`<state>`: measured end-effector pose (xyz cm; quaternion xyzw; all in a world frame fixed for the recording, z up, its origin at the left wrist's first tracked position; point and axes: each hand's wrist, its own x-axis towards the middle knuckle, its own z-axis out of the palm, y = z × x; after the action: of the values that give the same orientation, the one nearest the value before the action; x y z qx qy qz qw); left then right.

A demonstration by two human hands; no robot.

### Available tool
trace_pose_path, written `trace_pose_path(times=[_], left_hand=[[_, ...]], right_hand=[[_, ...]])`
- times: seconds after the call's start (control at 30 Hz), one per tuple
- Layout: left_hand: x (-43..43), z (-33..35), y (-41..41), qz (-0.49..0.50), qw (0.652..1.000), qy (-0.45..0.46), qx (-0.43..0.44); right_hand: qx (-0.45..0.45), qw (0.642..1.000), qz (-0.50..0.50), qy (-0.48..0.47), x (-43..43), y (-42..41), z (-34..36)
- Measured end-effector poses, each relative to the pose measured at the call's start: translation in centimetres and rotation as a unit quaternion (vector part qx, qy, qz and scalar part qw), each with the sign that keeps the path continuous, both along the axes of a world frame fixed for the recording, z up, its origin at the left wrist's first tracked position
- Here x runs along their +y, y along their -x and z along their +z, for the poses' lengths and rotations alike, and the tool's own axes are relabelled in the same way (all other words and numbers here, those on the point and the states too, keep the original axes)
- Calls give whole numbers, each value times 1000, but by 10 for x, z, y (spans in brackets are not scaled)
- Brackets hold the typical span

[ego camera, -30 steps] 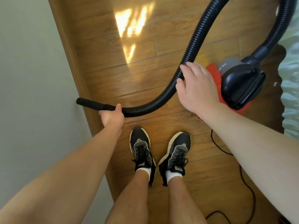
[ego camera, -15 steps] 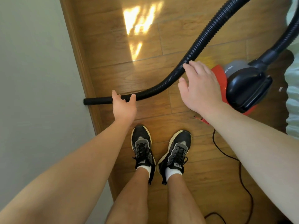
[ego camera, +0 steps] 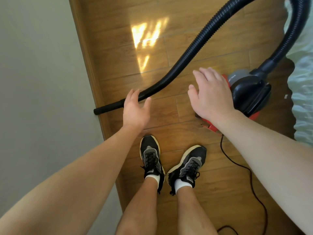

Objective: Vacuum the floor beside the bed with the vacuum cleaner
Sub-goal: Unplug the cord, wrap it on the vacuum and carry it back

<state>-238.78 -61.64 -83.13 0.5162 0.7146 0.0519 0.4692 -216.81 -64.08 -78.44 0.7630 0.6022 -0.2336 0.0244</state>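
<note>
Below the head-worn camera, two bare forearms reach out over a wooden plank floor (ego camera: 118, 48). At eleven o'clock from the feet, the left hand (ego camera: 135, 111) hovers with its fingers spread and relaxed, grasping nothing. It sits just over the black ribbed hose (ego camera: 191, 56); whether it brushes the hose cannot be told. At one o'clock the right hand (ego camera: 210, 95) is flat, its fingers straight and empty, held above the red edge of the vacuum cleaner (ego camera: 250, 92). This black and grey canister stands on the floor at two o'clock, just beside the bed (ego camera: 303, 82).

From the canister the hose loops up out of view near twelve o'clock and runs down to its smooth cuff (ego camera: 108, 107), which lies at ten o'clock with its tip at the skirting board (ego camera: 84, 56).

By its look, the hose is light, springy and floppy, so it would sag if held mid-length. The plain rigid cuff seems the surest place to take hold. The canister looks heavier and would likely trail behind.

A pale wall (ego camera: 33, 82) fills nine o'clock, and the bed's light, rumpled cover edges three o'clock, leaving a narrow strip of floor. A patch of sunlight (ego camera: 147, 36) glares at twelve o'clock. A thin power cord (ego camera: 250, 177) snakes away at four o'clock, near black shoes (ego camera: 150, 156) with white socks.
</note>
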Motion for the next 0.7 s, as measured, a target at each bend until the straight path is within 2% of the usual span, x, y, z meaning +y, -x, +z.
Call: trace_pose_path(times=[0.3,0.7], left_hand=[[18,45,-10,-167,978,-106,67],[40,120,-24,-246,951,-149,112]], right_hand=[[0,1000,14,9,1,-5,25],[-12,999,31,-7,12,-21,90]])
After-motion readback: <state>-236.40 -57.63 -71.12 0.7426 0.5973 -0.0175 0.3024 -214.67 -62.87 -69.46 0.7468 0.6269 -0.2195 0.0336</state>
